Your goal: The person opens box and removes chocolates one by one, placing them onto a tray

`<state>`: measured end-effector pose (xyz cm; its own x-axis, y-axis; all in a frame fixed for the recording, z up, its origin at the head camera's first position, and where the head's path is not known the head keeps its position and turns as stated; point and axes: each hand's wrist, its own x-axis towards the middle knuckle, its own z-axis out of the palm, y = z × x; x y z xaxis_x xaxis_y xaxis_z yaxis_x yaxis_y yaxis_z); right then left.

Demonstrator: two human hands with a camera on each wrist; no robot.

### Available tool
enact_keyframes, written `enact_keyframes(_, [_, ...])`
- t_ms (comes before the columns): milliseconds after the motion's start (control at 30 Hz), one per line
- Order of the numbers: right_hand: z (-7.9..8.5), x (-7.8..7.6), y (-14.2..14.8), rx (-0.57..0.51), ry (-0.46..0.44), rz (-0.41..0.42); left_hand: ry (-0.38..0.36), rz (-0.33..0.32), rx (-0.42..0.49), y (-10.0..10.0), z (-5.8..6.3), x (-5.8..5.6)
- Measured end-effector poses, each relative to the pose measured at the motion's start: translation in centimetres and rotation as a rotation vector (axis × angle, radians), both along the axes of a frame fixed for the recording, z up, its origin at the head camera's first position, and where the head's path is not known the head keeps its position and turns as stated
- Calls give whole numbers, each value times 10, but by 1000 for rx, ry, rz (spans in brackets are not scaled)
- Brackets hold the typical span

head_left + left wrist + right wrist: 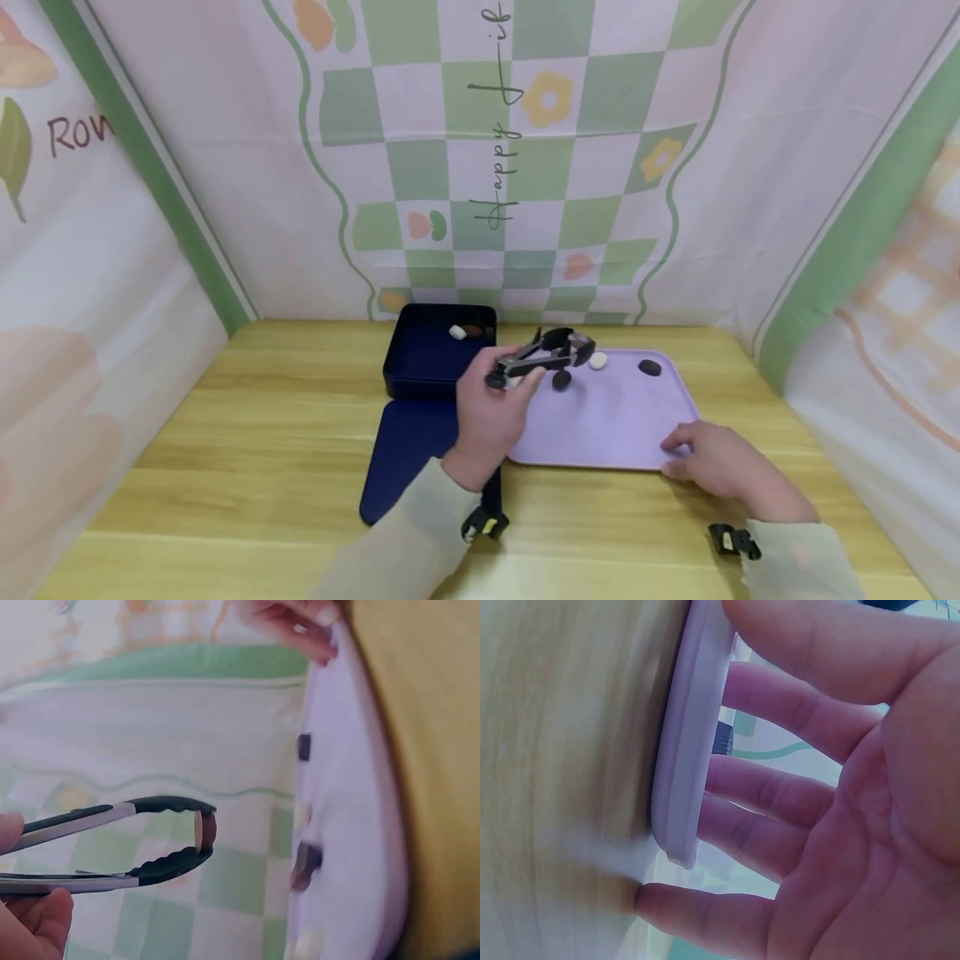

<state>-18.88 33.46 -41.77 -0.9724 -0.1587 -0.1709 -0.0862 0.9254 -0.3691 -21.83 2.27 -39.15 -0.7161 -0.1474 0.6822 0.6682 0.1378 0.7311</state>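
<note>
My left hand [491, 412] holds a pair of tongs [536, 362] with black scalloped tips, above the left part of the lilac tray [607, 429]. Between the tips sits a small round piece [205, 829], brown on one face and tan on the other. My right hand [716, 462] is at the tray's near right corner; the right wrist view shows its fingers nearly straight, fingertips right at the rim. On the tray lie a dark round piece [561, 380], a white piece [597, 360] and a black oval piece [649, 367].
Left of the tray stands a navy box [420, 390], with a white piece [457, 332] and a brown piece [472, 331] inside. In front of it lies a flat navy lid [408, 454], partly covered by my left arm. Printed cloth [600, 175] walls the wooden table.
</note>
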Motion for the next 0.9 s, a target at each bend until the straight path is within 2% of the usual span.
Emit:
enact_keyframes(67, [0,0,0,0,6,3,26,6,-42,12,-4,2])
enact_keyframes(200, [-1,0,0,4,4,2,27,27,-108,30,-13,5])
enact_keyframes(300, [-1,0,-1,6,-4,-4,-2,58,-158,40,-19,8])
enact_keyframes(433, [-1,0,-1,6,-8,-5,-65,67,-212,47,-27,11])
enact_keyframes(600, [0,0,-1,-1,-12,-9,-129,63,-234,52,-30,12])
enact_keyframes(900, [-1,0,0,4,-1,-4,-193,24,-224,54,-34,11])
